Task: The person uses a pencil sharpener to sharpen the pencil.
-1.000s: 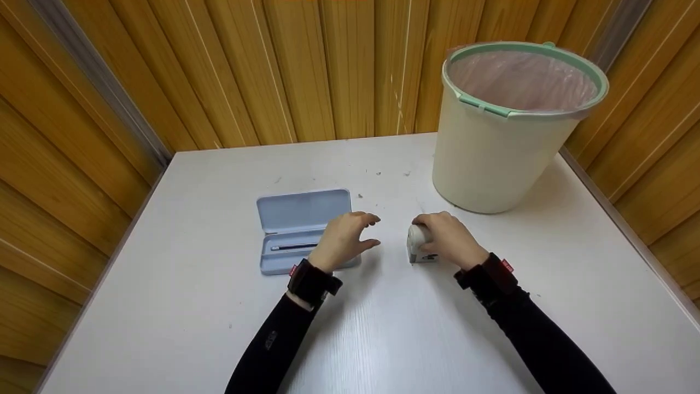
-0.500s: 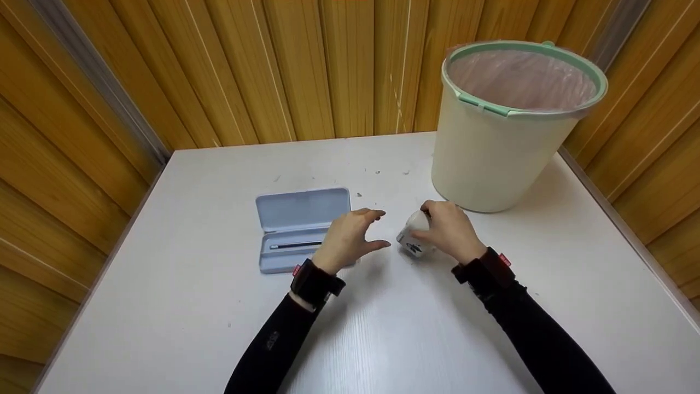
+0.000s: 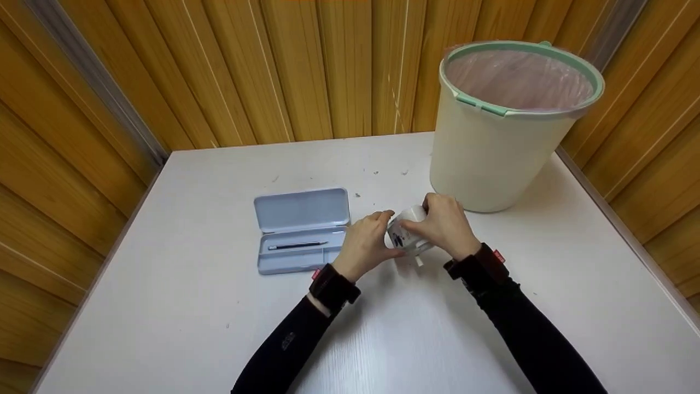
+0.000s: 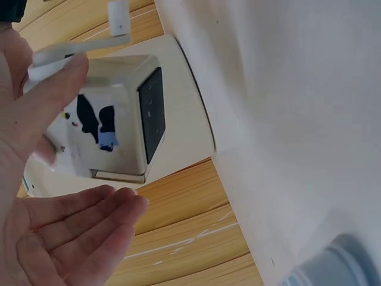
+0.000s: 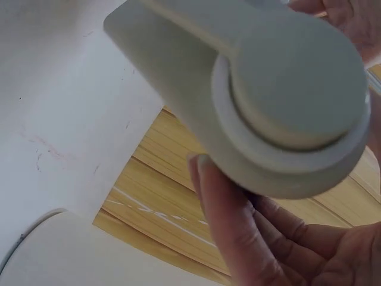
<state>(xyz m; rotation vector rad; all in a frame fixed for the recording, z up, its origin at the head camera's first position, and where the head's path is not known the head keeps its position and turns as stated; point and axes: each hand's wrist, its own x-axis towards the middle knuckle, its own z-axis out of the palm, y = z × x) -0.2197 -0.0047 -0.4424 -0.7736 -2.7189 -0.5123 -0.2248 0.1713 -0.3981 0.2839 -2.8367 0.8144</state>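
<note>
My right hand (image 3: 449, 227) grips a white hand-crank pencil sharpener (image 3: 414, 214), tilted above the white table. Its front has dark cartoon figures and its base is black, as the left wrist view shows. The crank handle (image 4: 119, 19) sticks out at one end; in the right wrist view the round crank hub (image 5: 300, 80) fills the upper part. My left hand (image 3: 363, 245) is right at the sharpener's left side, thumb overlapping its body and the other fingers extended below it. Left of that hand lies a light blue pencil case (image 3: 301, 210), lid up, with a dark pencil (image 3: 295, 245) inside.
A tall cream bin (image 3: 484, 153) with a green rim and a pinkish liner stands at the back right, close behind my right hand. Small dark shavings dot the table (image 3: 191, 295). Wood-patterned walls (image 3: 306, 71) enclose the back and sides.
My right hand has lifted the sharpener off the table, tilting and turning it so the crank handle shows. My left hand has moved right, from apart to right beside it.
</note>
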